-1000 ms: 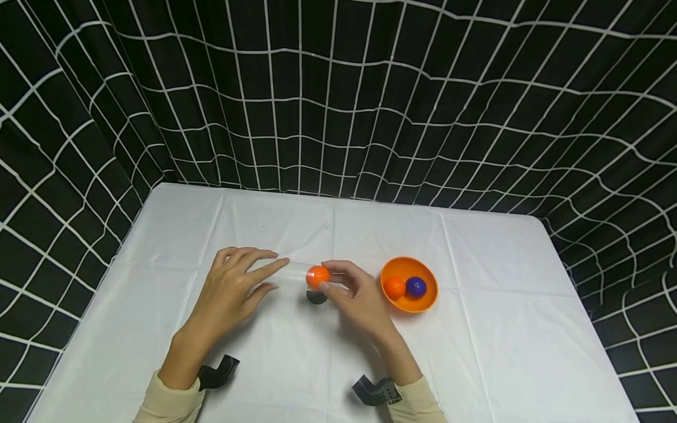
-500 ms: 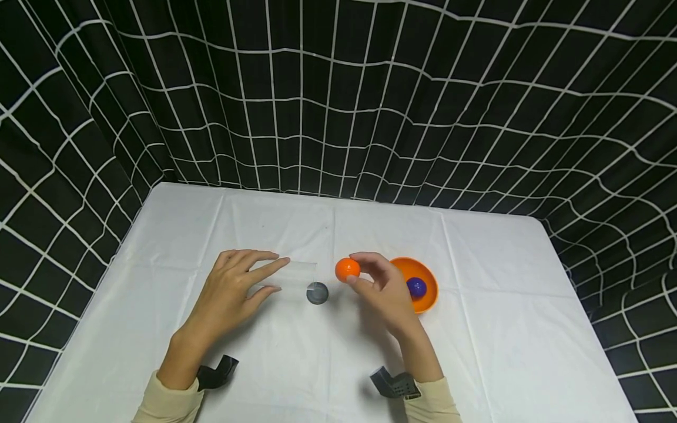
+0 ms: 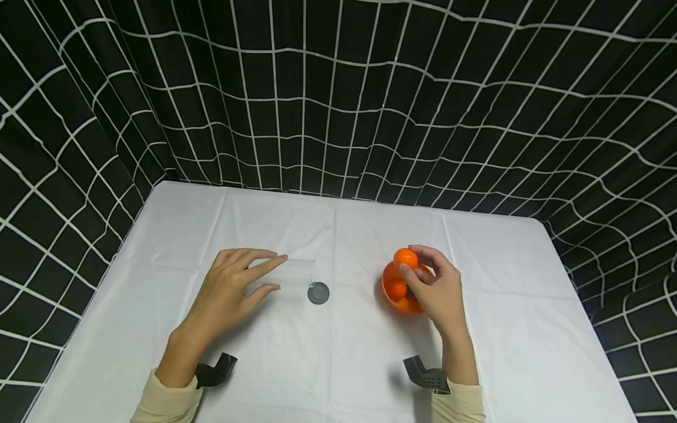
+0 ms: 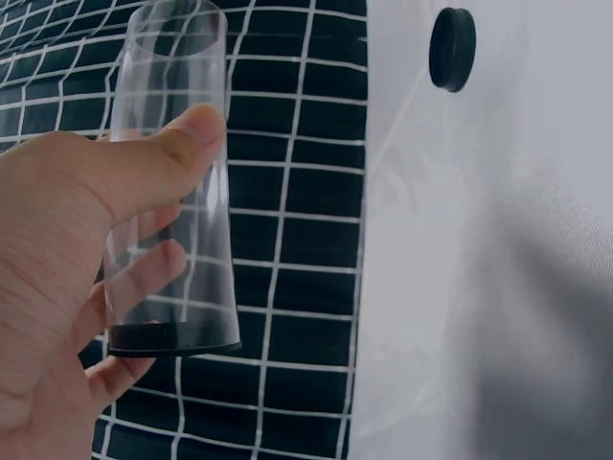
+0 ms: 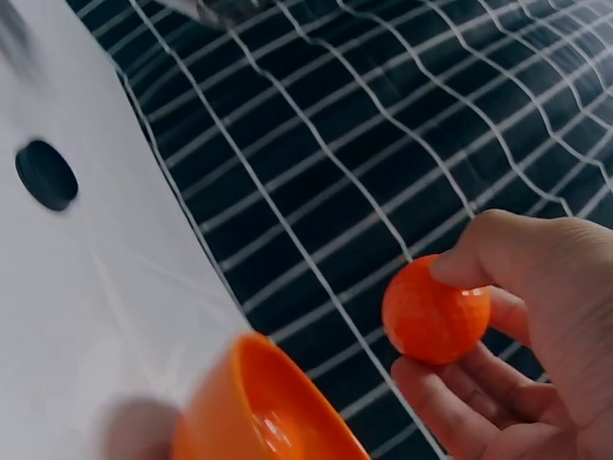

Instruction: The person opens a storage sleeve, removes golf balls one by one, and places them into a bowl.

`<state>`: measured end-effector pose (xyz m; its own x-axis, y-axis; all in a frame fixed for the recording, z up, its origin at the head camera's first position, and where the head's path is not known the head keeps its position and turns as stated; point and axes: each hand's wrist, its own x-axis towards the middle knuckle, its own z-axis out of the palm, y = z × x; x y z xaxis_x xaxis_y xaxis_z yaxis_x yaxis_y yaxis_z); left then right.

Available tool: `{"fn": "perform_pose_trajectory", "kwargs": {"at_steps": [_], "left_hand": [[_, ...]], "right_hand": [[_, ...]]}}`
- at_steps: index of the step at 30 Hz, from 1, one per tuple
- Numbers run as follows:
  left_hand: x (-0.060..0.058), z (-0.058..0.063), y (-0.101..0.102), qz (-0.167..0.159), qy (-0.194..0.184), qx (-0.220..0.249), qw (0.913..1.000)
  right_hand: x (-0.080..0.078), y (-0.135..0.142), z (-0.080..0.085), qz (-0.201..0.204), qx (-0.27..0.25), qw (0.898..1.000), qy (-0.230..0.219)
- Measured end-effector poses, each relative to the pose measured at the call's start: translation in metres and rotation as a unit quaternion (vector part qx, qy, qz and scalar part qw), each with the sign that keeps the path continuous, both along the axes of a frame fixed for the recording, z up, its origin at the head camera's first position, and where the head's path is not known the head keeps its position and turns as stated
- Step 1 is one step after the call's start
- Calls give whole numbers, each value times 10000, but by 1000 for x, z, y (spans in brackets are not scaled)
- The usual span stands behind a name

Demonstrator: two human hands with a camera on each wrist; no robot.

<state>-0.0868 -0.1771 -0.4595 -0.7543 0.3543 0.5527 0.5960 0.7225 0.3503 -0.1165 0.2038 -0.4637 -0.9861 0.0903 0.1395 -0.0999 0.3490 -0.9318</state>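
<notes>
In the left wrist view, my left hand (image 3: pixel 227 291) grips a clear plastic tube (image 4: pixel 206 249) with a black cap at one end. Its other end looks uncapped, and the tube seems to hold nothing. My right hand (image 3: pixel 443 291) pinches an orange golf ball (image 5: pixel 436 311) between thumb and fingers, over the far part of an orange bowl (image 3: pixel 386 281). A second orange ball (image 3: pixel 397 289) lies in the bowl; the right hand hides much of the rest of its inside. A round black cap (image 3: pixel 318 293) lies on the table between the hands.
A white cloth (image 3: pixel 338 364) with fold lines covers the table. Black curtains with a white grid (image 3: pixel 338 106) stand behind it and at both sides. Each wrist wears a dark camera mount, such as the left one (image 3: pixel 217 371).
My right hand has drawn the orange ball out of the tube's uncapped end and carried it rightward to above the bowl. The left hand and tube have hardly moved.
</notes>
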Motion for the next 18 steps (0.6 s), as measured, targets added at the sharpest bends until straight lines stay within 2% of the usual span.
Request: {"fn": "perform_pose_trajectory", "kwargs": {"at_steps": [4, 13, 18], "left_hand": [[0, 1, 0, 4, -45, 22, 10000], [1, 0, 1, 8, -114, 3, 9999], [1, 0, 2, 9, -112, 7, 9999]], "right_hand": [[0, 10, 0, -69, 496, 9987, 32], [0, 13, -3, 150, 1343, 9907, 191], [0, 14, -5, 200, 1650, 9856, 318]]}}
